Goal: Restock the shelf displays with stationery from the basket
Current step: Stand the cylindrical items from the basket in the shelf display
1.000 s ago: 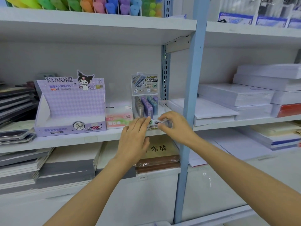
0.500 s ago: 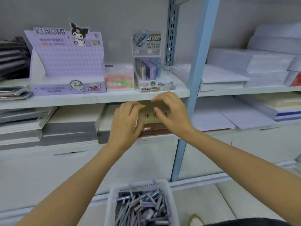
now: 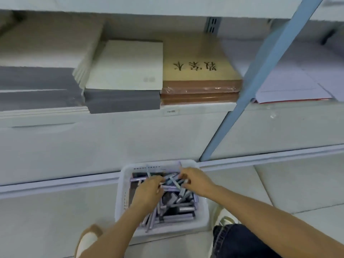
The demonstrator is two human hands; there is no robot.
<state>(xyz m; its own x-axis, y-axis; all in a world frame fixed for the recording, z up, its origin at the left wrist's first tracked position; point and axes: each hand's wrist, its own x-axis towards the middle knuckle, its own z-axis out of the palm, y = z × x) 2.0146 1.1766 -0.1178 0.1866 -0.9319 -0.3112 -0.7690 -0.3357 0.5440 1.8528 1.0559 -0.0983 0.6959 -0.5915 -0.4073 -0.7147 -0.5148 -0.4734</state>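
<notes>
The white basket (image 3: 120,198) sat on the floor at 6 o'clock, full of slim purple-grey stationery packs (image 3: 178,209). The left hand (image 3: 149,192) and right hand (image 3: 195,181) reached among them, fingers curled; blur hid whether either gripped anything.

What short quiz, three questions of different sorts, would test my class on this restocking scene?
1. True or false: the left hand and the right hand both reach into the basket.
2. Where does the basket stand? A on the floor; B on a table; C on a chair.
3. Fill in: the blue post stands to the ___ of the brown stack.
Key: 1 true; 2 A; 3 right.
</notes>
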